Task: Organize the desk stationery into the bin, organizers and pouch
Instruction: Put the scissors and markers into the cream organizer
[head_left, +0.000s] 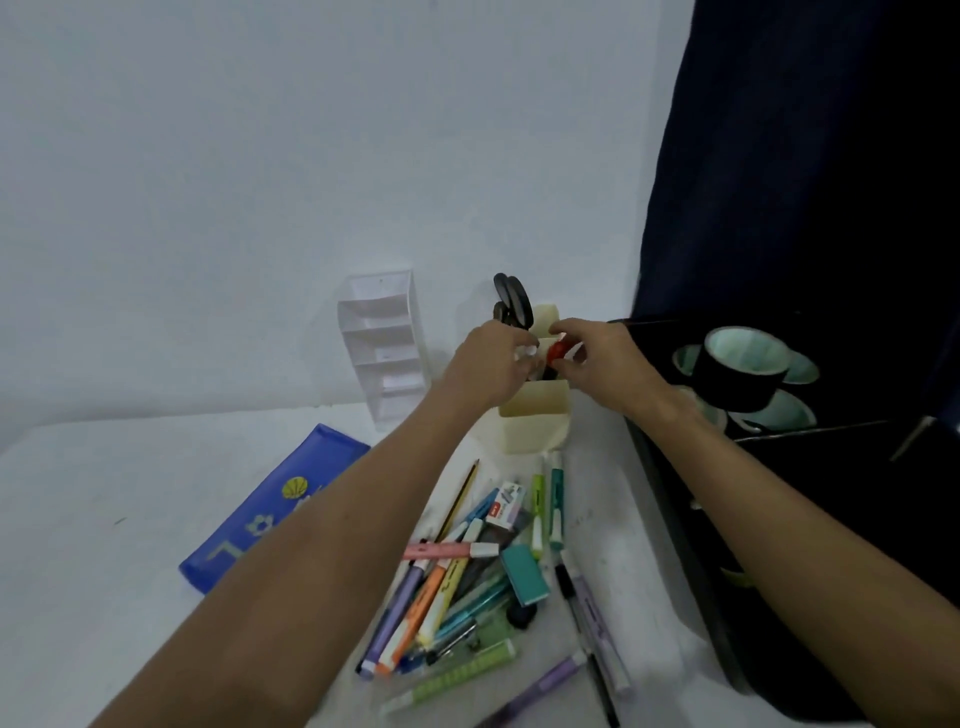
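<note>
Your right hand pinches a small red object over the middle of the cream organizer, which stands at the back of the bench against the wall. What the red thing is cannot be told; it is small and partly hidden by your fingers. Your left hand meets it from the other side, fingers curled around something small and pale at the organizer's rim, too blurred to name. Black-handled scissors stand upright in the organizer's rear compartment, just behind your left hand.

To the left of it, a white tiered organizer leans against the wall, apart from the cream one. Nearer you, under your left forearm, a blue pouch lies flat on the bench.

Between your arms lies a loose heap of pens and highlighters, with a pencil, a staples box and a teal eraser among them.

To your right, a black bin sits beside the bench edge, holding rolls of black tape.
</note>
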